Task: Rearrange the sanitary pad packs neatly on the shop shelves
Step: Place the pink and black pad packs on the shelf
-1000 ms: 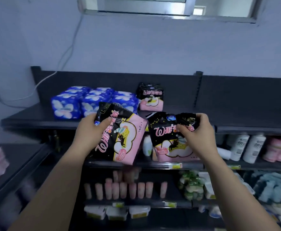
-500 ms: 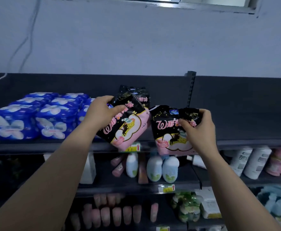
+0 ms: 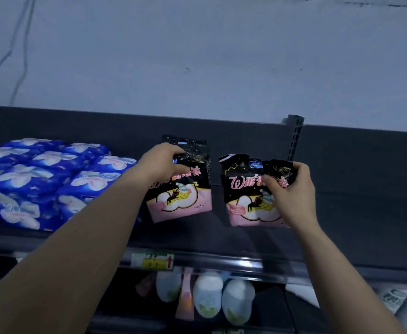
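Far left: blue pad packs stacked on top shelf. Centre: left hand curled round top of black-pink pack; rear pack mostly hidden. Just beside it, right hand pinches 2nd black-pink pack. Both packs look light, soft, with slippery film; grip top seam. Whether their bases touch shelf: unclear. Bottles below blurred.

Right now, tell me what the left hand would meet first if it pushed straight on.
The left hand, with its gripped pack, would probably meet the rear black pack first, then the back panel; depth is unclear.
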{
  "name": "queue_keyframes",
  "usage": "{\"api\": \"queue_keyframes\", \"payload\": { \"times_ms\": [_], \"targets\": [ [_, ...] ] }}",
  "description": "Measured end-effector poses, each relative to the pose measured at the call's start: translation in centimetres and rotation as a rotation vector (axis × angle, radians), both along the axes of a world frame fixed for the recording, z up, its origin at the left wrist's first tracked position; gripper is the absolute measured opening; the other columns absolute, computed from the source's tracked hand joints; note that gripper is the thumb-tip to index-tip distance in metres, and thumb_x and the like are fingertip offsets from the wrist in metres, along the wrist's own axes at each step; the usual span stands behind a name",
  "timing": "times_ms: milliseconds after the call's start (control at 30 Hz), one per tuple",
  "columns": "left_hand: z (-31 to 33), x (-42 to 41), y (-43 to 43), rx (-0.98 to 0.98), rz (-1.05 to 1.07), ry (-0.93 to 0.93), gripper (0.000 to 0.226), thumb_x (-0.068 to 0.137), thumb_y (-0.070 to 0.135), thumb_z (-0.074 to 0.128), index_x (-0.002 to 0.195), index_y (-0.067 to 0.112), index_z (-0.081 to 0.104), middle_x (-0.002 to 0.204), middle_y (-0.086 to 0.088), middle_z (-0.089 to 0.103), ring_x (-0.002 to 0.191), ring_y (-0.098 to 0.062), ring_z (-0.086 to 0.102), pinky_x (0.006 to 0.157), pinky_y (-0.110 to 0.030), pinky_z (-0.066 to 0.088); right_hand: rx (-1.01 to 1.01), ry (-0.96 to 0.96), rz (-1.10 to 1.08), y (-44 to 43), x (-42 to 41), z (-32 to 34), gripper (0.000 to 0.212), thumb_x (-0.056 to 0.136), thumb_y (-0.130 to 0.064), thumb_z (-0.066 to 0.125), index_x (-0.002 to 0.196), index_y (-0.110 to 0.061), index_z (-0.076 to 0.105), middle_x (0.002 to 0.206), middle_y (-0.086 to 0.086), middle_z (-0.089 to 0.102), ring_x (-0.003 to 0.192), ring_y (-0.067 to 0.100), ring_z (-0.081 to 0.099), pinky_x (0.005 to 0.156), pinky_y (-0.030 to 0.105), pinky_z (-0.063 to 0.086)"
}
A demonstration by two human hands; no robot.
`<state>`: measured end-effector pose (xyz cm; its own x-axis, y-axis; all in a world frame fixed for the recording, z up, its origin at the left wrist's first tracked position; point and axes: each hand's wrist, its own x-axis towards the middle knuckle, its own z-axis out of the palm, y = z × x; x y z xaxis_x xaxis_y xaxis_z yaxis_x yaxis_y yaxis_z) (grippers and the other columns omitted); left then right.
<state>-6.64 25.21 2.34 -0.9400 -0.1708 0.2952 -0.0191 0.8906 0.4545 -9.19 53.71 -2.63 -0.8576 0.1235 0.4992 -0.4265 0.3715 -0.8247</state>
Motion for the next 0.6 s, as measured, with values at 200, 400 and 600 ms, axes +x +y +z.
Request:
{"api": "queue_keyframes", "payload": {
  "times_ms": [200, 400, 600],
  "targets": [
    [-1.1, -3.2, 0.1, -0.276, 0.025, -0.074, 0.052, 0.084, 0.048, 0.069, 0.131, 0.032, 0.056, 0.122, 0.002, 0.063, 0.112, -0.022, 0.056, 0.094, -0.034, 0.038, -0.014, -0.023, 0.027, 0.0, -2.6, -0.8, 0.046, 0.079, -0.025, 0.077, 0.114, -0.017, 0.048, 0.096, -0.016, 0.057, 0.089, 0.004, 0.058, 0.075, 0.025, 0.044],
    [-1.1, -3.0, -3.4, -0.424, 0.153, -0.097, 0.101, 0.062, 0.064, 0.077, 0.147, 0.036, 0.031, 0.151, 0.003, 0.033, 0.137, -0.027, 0.029, 0.108, -0.047, 0.026, -0.024, -0.044, 0.039, -0.7, -3.3, -1.2, 0.046, 0.079, -0.026, 0.077, 0.114, -0.018, 0.048, 0.095, -0.016, 0.058, 0.086, -0.003, 0.056, 0.074, 0.023, 0.044],
    [-2.4, -3.0, -5.1, -0.107, 0.054, -0.114, 0.089, 0.067, 0.016, 0.084, 0.142, 0.024, 0.037, 0.136, -0.005, 0.042, 0.118, -0.024, 0.048, 0.091, -0.031, 0.041, -0.049, -0.036, 0.032, -1.8, -2.9, -0.9, 0.046, 0.08, -0.024, 0.077, 0.115, -0.017, 0.049, 0.094, -0.018, 0.057, 0.084, -0.005, 0.056, 0.067, 0.015, 0.042]
  ]
}}
